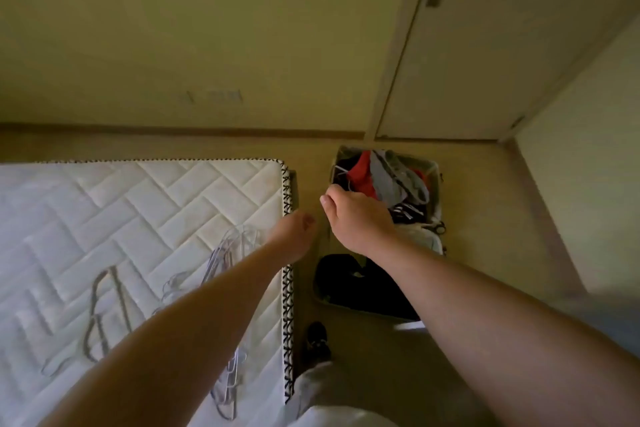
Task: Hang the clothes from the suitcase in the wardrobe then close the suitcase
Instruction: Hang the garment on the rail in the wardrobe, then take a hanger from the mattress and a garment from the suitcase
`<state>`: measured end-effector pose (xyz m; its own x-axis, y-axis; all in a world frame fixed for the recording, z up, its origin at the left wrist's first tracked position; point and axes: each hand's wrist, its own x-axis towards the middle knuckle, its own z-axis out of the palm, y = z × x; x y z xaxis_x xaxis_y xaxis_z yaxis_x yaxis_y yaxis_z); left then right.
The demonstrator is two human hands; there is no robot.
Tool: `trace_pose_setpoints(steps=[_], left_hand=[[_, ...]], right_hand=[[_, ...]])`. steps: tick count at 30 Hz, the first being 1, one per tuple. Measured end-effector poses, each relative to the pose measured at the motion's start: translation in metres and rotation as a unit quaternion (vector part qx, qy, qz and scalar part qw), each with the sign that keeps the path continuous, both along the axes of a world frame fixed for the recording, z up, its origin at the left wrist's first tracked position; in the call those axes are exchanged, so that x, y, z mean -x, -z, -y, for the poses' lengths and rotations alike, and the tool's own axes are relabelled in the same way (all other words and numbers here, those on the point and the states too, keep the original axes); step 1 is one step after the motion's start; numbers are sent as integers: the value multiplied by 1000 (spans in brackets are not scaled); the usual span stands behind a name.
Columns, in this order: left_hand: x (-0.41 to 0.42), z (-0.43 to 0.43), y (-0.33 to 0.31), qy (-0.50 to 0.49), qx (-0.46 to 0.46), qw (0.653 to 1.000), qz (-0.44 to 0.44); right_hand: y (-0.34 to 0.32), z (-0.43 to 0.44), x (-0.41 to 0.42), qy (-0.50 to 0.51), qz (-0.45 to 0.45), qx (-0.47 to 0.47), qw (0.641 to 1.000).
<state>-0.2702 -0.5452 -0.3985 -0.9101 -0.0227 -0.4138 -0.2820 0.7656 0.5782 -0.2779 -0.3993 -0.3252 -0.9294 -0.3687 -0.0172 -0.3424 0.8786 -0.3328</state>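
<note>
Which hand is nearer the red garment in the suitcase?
Right. The right hand is over the suitcase, just beside the red garment; the left hand is farther off, by the mattress edge.

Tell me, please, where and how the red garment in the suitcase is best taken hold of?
Probably pinch the red garment at its raised, bunched fold, coming down from above. It sits uppermost at the far end of the open suitcase, with nothing covering that fold.
</note>
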Motion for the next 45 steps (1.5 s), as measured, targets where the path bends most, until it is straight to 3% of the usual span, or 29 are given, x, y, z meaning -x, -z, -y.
trace_pose_setpoints(steps=[5, 10, 16, 21, 26, 30, 34, 39, 45], left_hand=[[-4, 68, 77, -87, 33, 990, 104], [-21, 130, 145, -159, 89, 969, 167], [-59, 191, 228, -268, 136, 916, 265], [-80, 214, 285, -350, 138, 881, 285], [-100, 221, 313, -372, 152, 884, 238], [-112, 224, 315, -368, 155, 897, 188], [-114, 223, 312, -416, 132, 887, 154], [-112, 210, 284, -477, 102, 868, 91], [-94, 164, 222, -421, 10, 907, -9]], right_hand=[[63, 84, 32, -90, 127, -71, 985], [132, 159, 41, -141, 233, -169, 947], [226, 221, 30, -174, 335, -237, 895], [294, 249, 16, -185, 397, -254, 862], [340, 258, 0, -196, 435, -267, 837], [353, 260, -8, -184, 422, -273, 845], [358, 258, -10, -162, 433, -250, 851], [344, 252, -8, -167, 452, -235, 844], [309, 236, 1, -92, 463, -197, 859]])
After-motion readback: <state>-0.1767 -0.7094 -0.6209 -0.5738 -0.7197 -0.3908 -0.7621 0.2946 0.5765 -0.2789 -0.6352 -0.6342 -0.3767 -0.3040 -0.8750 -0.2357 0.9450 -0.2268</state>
